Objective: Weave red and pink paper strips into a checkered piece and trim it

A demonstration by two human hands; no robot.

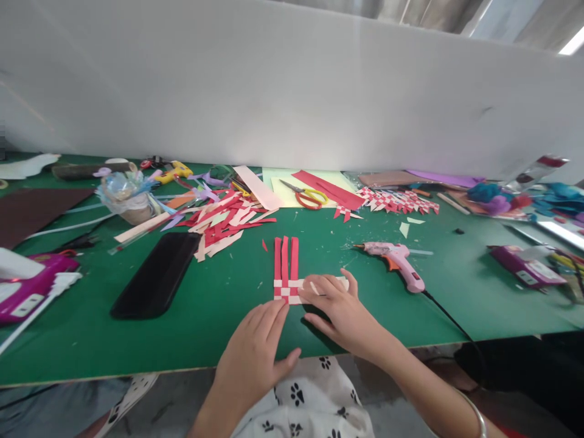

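Observation:
A small weave of red and white paper strips lies flat on the green table in front of me. Three red strips point away from me, and white strips run off to the right. My left hand rests at the weave's near edge, its fingertips touching the checkered corner and the thumb apart. Over the white strips lies my right hand, fingers stretched out and pressing down from above. Part of the white strips is hidden under it. A pink glue gun lies to the right of this hand.
A black phone-like slab lies at left. Beyond are piled red and white strips, scissors on yellow paper, and several finished checkered pieces. The glue gun's cord runs over the table's front edge. A grey wall stands behind.

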